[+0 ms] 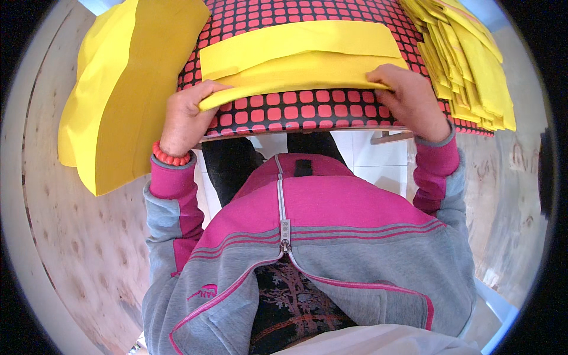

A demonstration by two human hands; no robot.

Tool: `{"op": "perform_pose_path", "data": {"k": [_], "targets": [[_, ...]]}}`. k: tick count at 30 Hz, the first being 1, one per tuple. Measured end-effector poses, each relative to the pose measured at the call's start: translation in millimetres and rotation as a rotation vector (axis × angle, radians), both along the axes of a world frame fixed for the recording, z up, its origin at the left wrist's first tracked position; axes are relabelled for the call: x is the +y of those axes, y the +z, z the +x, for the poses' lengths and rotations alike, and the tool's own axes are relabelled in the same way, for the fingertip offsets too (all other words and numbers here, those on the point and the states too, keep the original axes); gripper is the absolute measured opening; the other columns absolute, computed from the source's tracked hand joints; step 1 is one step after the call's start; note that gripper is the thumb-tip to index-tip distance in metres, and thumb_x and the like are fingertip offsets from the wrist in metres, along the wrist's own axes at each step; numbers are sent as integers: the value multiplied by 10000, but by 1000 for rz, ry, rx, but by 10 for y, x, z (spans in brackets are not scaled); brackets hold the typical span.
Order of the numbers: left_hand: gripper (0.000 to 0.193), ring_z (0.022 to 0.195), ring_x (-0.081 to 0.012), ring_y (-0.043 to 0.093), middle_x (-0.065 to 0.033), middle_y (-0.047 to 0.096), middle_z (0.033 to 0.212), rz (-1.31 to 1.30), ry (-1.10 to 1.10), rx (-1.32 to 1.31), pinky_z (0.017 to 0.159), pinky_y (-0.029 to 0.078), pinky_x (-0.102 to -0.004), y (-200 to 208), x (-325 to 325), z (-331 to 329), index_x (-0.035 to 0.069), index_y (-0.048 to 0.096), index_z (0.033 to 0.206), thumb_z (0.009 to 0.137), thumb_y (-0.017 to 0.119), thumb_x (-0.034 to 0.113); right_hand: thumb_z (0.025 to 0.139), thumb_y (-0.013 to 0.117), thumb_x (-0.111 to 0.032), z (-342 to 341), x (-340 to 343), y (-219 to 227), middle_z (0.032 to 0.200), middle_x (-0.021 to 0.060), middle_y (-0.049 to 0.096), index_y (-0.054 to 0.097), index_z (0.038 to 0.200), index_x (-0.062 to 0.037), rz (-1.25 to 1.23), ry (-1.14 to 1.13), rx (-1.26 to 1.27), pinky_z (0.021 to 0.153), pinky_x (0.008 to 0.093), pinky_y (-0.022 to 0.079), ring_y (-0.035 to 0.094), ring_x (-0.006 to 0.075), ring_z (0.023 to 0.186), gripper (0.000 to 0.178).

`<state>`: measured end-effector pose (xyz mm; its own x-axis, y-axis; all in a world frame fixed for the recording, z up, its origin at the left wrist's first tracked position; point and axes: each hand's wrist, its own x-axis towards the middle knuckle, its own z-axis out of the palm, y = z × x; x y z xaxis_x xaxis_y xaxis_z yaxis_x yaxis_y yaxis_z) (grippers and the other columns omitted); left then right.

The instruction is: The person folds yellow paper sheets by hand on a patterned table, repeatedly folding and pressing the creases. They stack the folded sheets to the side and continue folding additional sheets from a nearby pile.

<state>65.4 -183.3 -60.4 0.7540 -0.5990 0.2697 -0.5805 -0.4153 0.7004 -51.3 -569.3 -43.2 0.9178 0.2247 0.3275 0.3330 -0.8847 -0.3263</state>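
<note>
A yellow sheet of fabric (302, 50), partly folded over along its near side, lies across the table in front of me. My left hand (188, 112) pinches the left end of its near fold between thumb and fingers. At the opposite end, my right hand (409, 97) grips the same fold, thumb on top and fingers curled below. Between the two hands the near edge runs almost straight, close to the table's front edge. The fingers' undersides are hidden. A red beaded bracelet (170, 155) circles my left wrist.
The table has a red-and-black checked cover (307, 112). A large stack of yellow sheets (127, 89) hangs over its left side. On the right sits a pile of folded yellow pieces (464, 65). Wooden boards (89, 248) stand at the left.
</note>
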Motion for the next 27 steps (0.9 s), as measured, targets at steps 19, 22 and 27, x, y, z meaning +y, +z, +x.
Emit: {"op": "perform_pose_path", "data": {"k": [19,22,27], "targets": [[171,808,-98,609,-94,700,877,-239,392,-32,731,509,-282,-291,-198,109,-31,659,1068,982,639,117,984,635,-184,518,-700,-413,992,104,714,634,1163,22,575,-127,20,785,296,500,653,156,893,273],[149,772,-107,601,-91,688,850,-271,406,-62,710,503,-291,-323,-234,125,-28,655,1049,973,647,100,996,612,-186,524,-627,-394,946,153,699,633,1145,-1,426,-202,-30,749,315,504,674,223,847,238],[92,684,-169,576,-124,608,760,-172,467,-178,649,480,-312,-299,-277,91,-19,633,964,951,653,70,1005,592,-181,513,-515,-365,879,175,671,637,1099,-39,339,-285,-76,699,352,505,673,319,791,176]]}}
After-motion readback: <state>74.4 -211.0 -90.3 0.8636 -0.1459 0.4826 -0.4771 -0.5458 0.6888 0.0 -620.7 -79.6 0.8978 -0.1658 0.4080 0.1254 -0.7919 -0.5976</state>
